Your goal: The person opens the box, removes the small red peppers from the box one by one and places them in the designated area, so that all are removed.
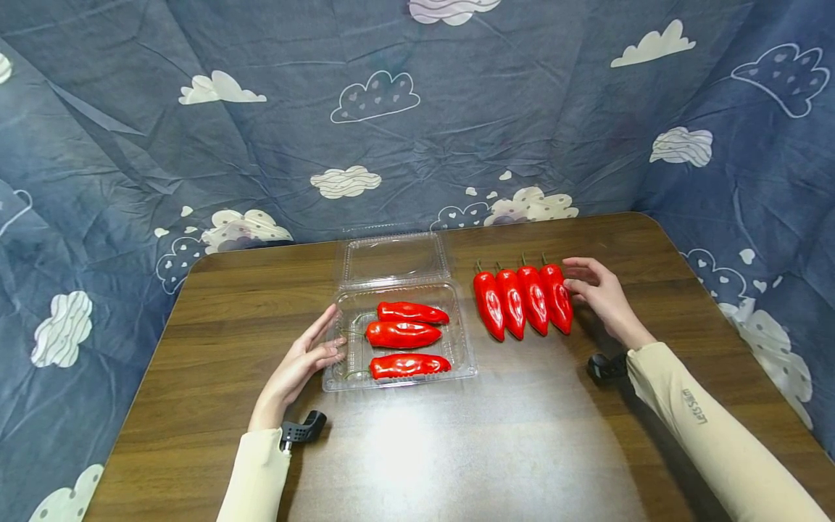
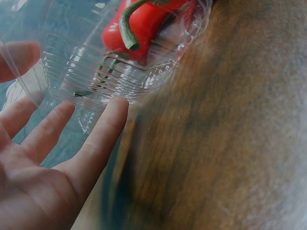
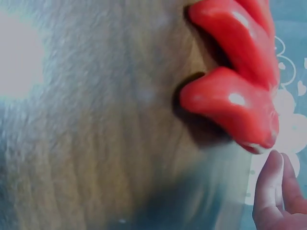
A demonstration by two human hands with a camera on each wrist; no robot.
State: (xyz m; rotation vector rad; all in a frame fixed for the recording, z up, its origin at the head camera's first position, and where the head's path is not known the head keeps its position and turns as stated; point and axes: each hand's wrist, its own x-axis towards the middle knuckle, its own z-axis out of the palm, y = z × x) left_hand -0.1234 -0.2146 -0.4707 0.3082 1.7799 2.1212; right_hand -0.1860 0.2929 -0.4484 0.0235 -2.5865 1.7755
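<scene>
A clear plastic clamshell box sits on the table with three red peppers inside, among them the middle pepper. Its lid is folded back toward the wall. My left hand is at the box's left side, its fingertips right at the ribbed wall, fingers spread. To the right of the box several red peppers stand in a row, tips toward me. Beside the rightmost pepper is my right hand, fingers loosely bent with the tips right at the pepper's upper side. In the right wrist view its fingertips lie near that pepper's end.
The brown wooden table has rounded back corners. Behind it and along both sides hangs a dark blue cloth with white clouds. A bright glare shows on the table in front of the box. Each wrist wears a black camera mount.
</scene>
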